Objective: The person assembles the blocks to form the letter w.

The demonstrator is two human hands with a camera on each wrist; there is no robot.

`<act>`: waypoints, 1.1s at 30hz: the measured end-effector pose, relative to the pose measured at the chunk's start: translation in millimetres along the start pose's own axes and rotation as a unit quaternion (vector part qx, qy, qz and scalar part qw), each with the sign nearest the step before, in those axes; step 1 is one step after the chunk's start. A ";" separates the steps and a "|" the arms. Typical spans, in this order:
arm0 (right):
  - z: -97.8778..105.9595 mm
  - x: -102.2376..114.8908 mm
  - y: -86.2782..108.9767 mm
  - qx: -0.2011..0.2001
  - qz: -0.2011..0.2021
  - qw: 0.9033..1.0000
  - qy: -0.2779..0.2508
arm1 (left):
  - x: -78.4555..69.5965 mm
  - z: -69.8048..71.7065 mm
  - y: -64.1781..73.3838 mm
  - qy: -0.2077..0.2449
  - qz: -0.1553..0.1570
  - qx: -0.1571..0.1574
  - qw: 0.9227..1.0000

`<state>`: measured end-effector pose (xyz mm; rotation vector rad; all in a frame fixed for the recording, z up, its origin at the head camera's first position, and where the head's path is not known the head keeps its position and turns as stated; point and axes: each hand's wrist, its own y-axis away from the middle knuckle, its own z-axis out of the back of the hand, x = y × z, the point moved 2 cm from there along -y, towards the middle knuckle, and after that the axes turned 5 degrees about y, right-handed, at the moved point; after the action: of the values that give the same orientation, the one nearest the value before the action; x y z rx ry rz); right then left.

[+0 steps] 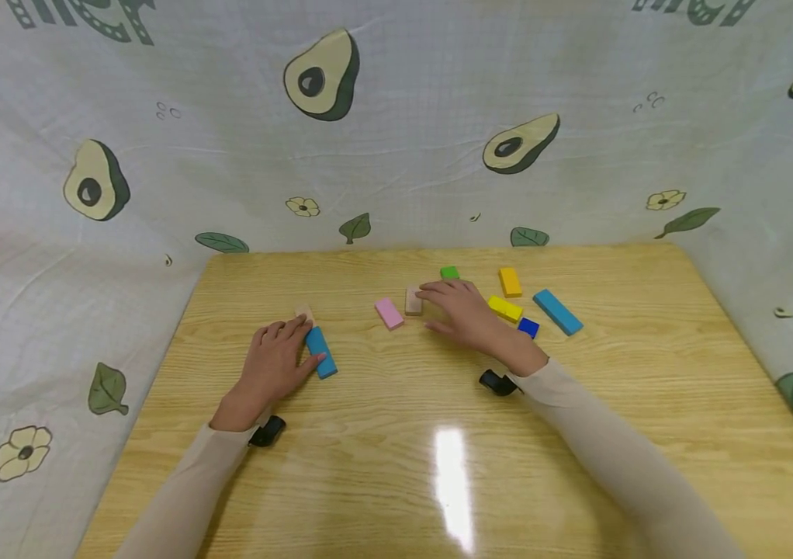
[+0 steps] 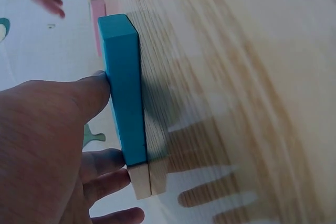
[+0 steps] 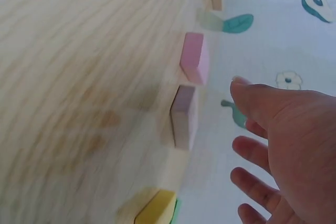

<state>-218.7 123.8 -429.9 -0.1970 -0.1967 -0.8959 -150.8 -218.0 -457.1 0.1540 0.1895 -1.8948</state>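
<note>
My left hand (image 1: 275, 365) rests over a long blue wooden block (image 1: 322, 353), its thumb and index fingertip touching the upper side. End to end with that block lies a small beige block (image 2: 139, 180), partly covered by the fingers in the head view. Above the table, my right hand (image 1: 465, 314) hovers with fingers loosely spread and nothing in them. Closest to its fingertips is a beige-pink block (image 1: 413, 301); the right wrist view shows a gap between them. A pink block (image 1: 389, 314) lies just left of it.
Around the right hand lie a green block (image 1: 449, 272), an orange block (image 1: 510, 282), a yellow block (image 1: 505, 309), a dark blue block (image 1: 528, 328) and another long blue block (image 1: 559, 312). Avocado-print cloth (image 1: 410, 155) hangs behind and beside the wooden table (image 1: 382, 458).
</note>
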 end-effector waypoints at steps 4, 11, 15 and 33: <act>3.2 -7.9 16.7 -0.008 -0.007 1.000 0.001 | 0.0 -0.2 0.4 -0.003 -0.001 0.001 1.000; 6.5 -22.9 42.5 -0.026 -0.023 0.999 0.007 | 0.9 -1.4 -0.2 -0.004 0.001 0.000 1.000; 7.0 -31.5 57.7 -0.037 -0.031 0.999 0.003 | 0.6 -1.8 -0.2 0.005 0.008 0.009 1.000; 7.9 -51.7 98.8 -0.031 -0.068 0.997 0.013 | -0.7 -0.3 -0.5 0.001 0.012 0.017 1.000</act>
<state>-173.0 224.9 -444.0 -0.2323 -0.1589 -1.0398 -151.0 -217.1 -457.3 0.1814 0.1569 -1.8749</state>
